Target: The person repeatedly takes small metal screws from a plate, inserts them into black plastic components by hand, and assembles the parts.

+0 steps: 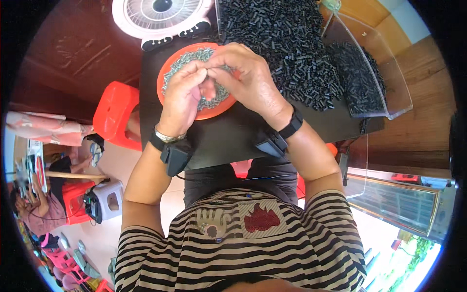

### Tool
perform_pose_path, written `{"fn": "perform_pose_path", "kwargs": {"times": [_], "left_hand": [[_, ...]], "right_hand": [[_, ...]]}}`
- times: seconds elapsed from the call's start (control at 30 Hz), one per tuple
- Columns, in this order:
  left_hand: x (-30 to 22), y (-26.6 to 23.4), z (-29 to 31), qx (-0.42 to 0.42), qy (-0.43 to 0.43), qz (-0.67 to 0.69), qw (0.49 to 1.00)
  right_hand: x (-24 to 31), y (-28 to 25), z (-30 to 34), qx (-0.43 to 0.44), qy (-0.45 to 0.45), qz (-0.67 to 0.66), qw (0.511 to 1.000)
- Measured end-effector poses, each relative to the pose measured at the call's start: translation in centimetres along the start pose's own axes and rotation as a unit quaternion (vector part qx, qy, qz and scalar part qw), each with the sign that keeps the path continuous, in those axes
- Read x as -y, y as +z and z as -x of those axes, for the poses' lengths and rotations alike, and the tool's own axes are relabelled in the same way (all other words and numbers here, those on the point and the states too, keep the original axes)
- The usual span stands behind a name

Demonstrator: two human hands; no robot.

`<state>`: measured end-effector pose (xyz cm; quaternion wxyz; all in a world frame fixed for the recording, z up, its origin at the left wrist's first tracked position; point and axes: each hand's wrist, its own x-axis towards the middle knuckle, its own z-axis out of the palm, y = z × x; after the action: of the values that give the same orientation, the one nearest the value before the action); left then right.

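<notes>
My left hand (184,90) and my right hand (248,73) meet fingertip to fingertip above an orange-red bowl (161,80). Both are closed in a pinch, and whatever lies between the fingertips is too small to make out. Many small silvery metal pieces, screw-like in look, (182,62) fill the bowl beneath my hands. To the right of my right hand spreads a large heap of small black cylindrical parts (292,53) on the dark table (219,138).
A clear plastic bin (401,92) holding more black parts stands at the table's right. A pale fan (163,19) sits behind the bowl. Red stools (114,109) are at the left, where another person (46,209) sits beside a grey stool (108,199).
</notes>
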<state>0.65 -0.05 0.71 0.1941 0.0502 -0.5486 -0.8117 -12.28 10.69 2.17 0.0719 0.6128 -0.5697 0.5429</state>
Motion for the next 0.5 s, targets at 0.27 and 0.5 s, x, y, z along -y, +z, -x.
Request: {"fn": "perform_pose_path", "kwargs": {"times": [0.27,0.5], "left_hand": [[0.4,0.8,-0.1,-0.065,-0.016,0.102,0.993],[0.7,0.8,0.0,-0.048,-0.020,0.065,0.997]], "right_hand": [[1.1,0.2,0.2,0.011,-0.001,0.071,0.997],[1.2,-0.2,0.3,0.019,-0.005,0.116,0.993]]}}
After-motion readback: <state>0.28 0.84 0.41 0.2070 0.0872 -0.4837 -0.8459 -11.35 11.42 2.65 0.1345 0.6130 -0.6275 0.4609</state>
